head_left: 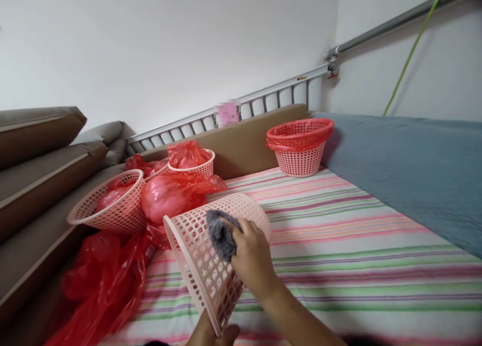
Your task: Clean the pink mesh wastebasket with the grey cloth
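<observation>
A pale pink perforated plastic basket (192,235) is tilted on its side over the striped sheet, its open rim facing left and toward me. At the bottom of the view, my left hand (213,333) grips that rim, thumb on one side; its fingers are partly hidden. My right hand (252,255) is closed on a grey cloth (221,235), which it presses against the basket's outer wall. Just behind the basket lies a red plastic bag (169,198) with something rounded and pink inside.
Pink baskets (109,205) with red bags stand at left, beside stacked cushions (45,180). A loose red bag (109,275) lies in front. Farther right, a basket lined in red (300,155) stands on the striped sheet (339,265), near blue-grey bedding (406,160). A radiator (263,102) runs behind.
</observation>
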`<act>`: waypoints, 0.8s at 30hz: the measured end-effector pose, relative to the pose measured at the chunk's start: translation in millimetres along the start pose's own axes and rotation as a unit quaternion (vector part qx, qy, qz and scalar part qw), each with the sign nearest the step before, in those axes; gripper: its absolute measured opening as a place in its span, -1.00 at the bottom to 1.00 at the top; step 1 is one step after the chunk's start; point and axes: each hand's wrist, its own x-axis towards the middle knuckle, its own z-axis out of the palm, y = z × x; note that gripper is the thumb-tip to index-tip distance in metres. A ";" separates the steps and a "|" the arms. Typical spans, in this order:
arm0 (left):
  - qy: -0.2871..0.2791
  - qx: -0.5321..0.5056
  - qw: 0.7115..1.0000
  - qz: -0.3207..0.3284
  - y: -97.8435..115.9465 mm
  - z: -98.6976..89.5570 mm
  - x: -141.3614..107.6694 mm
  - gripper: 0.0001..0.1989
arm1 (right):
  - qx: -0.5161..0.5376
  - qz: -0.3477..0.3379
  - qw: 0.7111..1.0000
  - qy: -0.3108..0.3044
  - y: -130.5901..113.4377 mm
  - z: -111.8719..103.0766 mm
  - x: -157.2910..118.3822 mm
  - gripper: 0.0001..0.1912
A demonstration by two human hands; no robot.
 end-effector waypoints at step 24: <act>0.093 -0.061 0.992 -0.058 18.3 -2.6 12.8 -0.33 | 0.000 0.014 1.000 -0.008 -0.9 0.5 -1.7 -0.37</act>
